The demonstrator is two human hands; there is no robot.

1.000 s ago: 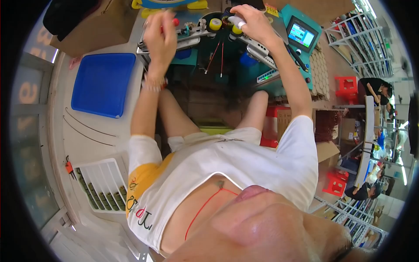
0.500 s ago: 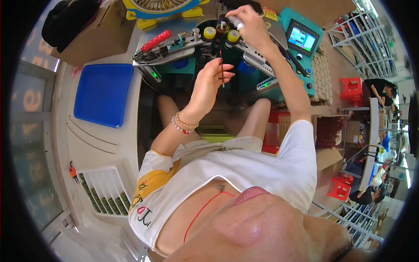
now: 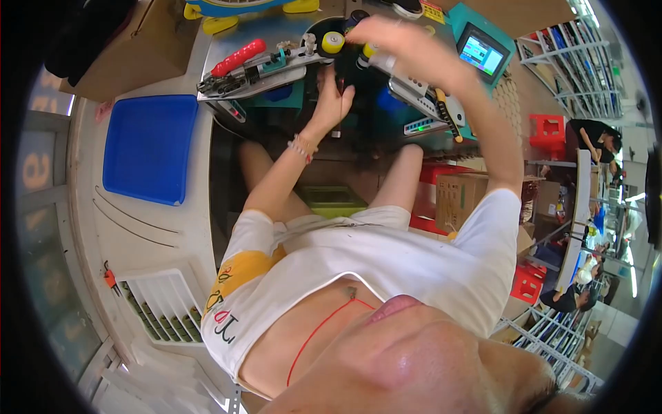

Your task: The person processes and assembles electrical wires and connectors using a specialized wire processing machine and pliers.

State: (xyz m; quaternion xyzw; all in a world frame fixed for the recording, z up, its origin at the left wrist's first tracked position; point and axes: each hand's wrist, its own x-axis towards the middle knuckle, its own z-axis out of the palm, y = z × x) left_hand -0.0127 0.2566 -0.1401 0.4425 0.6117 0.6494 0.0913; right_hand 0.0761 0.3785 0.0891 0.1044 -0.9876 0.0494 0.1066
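Observation:
My left hand (image 3: 333, 102) is in front of the machine, just below the left yellow roller (image 3: 333, 43). Its fingertips are partly lost in shadow. A thin dark rod with a pale lower end (image 3: 336, 133) runs down through this hand, between thumb and fingers. My right hand (image 3: 389, 41) is smeared by motion above the middle of the machine. It partly covers the right yellow roller (image 3: 369, 52), and whether it holds anything does not show. Under my right forearm lies a yellow-and-black handled tool (image 3: 448, 116) on the machine's right arm.
A red-handled clamp (image 3: 238, 58) sits on the machine's left arm. The teal control box with a lit screen (image 3: 483, 52) stands at right. On the left table are a blue tray (image 3: 148, 152), bent wires and a white rack (image 3: 162, 300). Cardboard boxes (image 3: 460, 200) stand at right.
My left hand has moved up toward the rollers with the rod. My right hand has turned and come lower over the right roller. The view has shifted slightly, and the yellow-and-black tool shows more.

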